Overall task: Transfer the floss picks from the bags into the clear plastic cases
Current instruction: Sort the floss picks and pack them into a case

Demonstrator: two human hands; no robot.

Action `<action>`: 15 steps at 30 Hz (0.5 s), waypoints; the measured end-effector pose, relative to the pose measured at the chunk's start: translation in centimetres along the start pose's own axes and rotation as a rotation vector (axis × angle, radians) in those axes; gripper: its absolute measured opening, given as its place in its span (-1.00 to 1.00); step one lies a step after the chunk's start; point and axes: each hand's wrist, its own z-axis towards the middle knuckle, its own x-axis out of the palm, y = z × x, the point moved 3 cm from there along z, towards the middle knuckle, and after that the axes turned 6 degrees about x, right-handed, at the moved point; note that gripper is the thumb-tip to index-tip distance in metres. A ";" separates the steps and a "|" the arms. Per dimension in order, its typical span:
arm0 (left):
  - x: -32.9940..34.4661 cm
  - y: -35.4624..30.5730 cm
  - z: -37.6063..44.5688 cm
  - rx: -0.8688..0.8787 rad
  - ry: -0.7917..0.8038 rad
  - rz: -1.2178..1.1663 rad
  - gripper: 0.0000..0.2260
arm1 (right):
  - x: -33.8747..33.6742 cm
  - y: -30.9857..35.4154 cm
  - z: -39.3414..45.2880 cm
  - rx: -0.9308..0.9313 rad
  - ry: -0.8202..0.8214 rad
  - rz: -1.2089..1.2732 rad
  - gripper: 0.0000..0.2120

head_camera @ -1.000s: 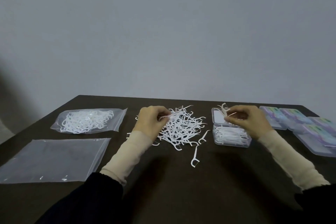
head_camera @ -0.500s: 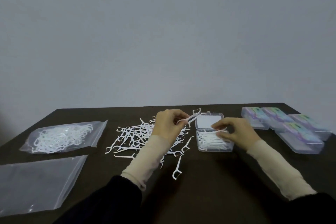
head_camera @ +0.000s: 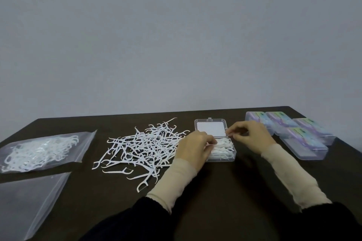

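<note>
Head view: a dark brown tabletop [head_camera: 225, 191] stands before a plain grey wall [head_camera: 176, 35]. Near the middle of the tabletop lies a loose heap of white plastic floss picks [head_camera: 143, 146], a few stragglers trailing toward the near edge. Just right of the heap sits an open clear plastic case [head_camera: 220, 157], its lid [head_camera: 211, 128] folded back toward the far edge and its tray partly filled with white picks lying side by side. The left hand [head_camera: 193, 149], in a cream sleeve under a dark outer sleeve, rests at the case's left wall with its fingers curled over the tray; whether they pinch a pick cannot be told. The right hand [head_camera: 249, 136] hovers at the case's right far corner, fingers bent toward the thumb; what they hold, if anything, is too small to tell. Toward the right far corner of the tabletop four closed clear cases with pastel labels [head_camera: 293, 131] sit close together. Near the left edge lies a clear zip bag full of white picks [head_camera: 41, 150], and nearer the near left corner a flat, empty-looking clear zip bag [head_camera: 27, 201].
</note>
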 end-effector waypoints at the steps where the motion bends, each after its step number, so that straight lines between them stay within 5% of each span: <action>1: 0.1 0.1 -0.1 0.008 -0.007 -0.006 -0.83 | 0.0 0.0 0.0 -0.004 0.018 -0.009 -0.81; 8: -0.2 0.8 -0.3 0.039 -0.097 -0.150 -0.85 | 0.0 0.0 -0.2 -0.001 0.108 -0.013 -0.87; 15: -0.1 1.3 -0.2 -0.034 -0.016 -0.207 -0.90 | -0.1 0.5 -0.7 -0.015 0.165 -0.018 -0.93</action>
